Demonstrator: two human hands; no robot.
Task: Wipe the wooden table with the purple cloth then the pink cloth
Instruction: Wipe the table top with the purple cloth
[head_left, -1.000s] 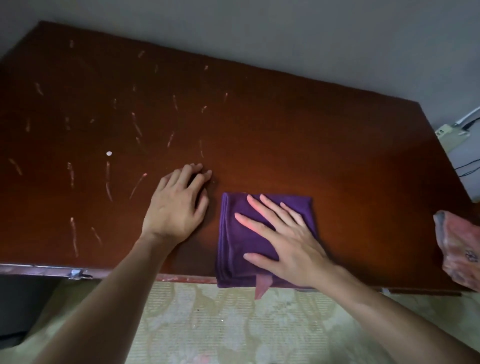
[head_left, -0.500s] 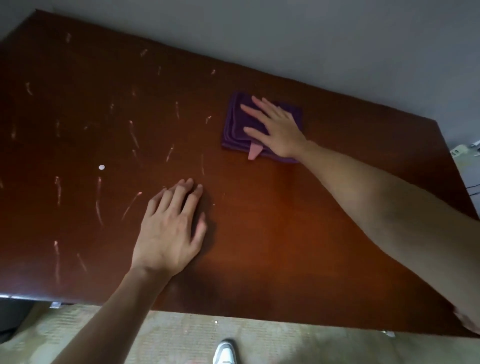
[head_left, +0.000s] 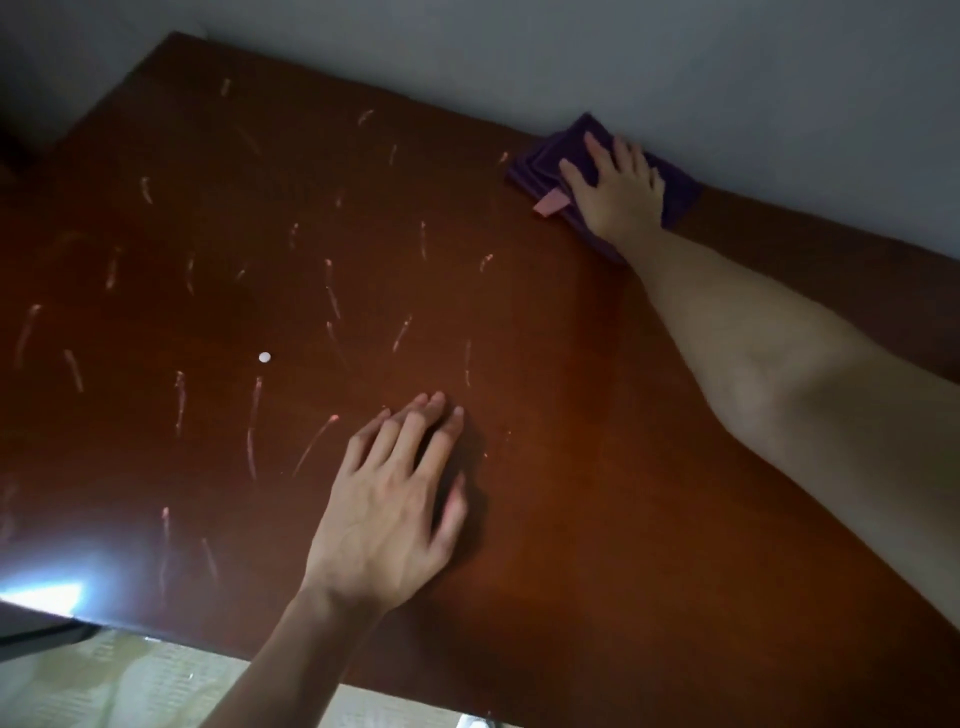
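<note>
1. Currently the purple cloth (head_left: 540, 166) lies folded on the wooden table (head_left: 597, 415), at the table's far edge and up against the grey wall (head_left: 519, 52) behind it.
2. Right hand (head_left: 618, 195) lies flat on top of the cloth, palm down. Its fingers (head_left: 595, 150) are straight and slightly spread, pointing toward the wall; they press the cloth and curl round nothing.
3. Cloth relative to those fingers: fabric shows beyond the fingertips on the wall side, to the left of the index finger, and past the little-finger side. A strip also shows beside the wrist.
4. A small pink tag (head_left: 550, 203) sticks out of the cloth's near-left edge, just beside the thumb.
5. Left hand (head_left: 387, 514) rests palm down on bare wood, nearer the table's front edge and well apart from the cloth. Fingers extended and close together, holding nothing.
6. Table surface left of the cloth carries many short pale streaks (head_left: 332, 296), running roughly front to back.
7. One small white round dot (head_left: 264, 357) sits among the streaks, between the left hand and the table's left side.
8. A bright glare patch (head_left: 47, 592) lies on the front-left corner of the table.
9. Patterned pale floor covering (head_left: 130, 686) shows below the table's front edge.
</note>
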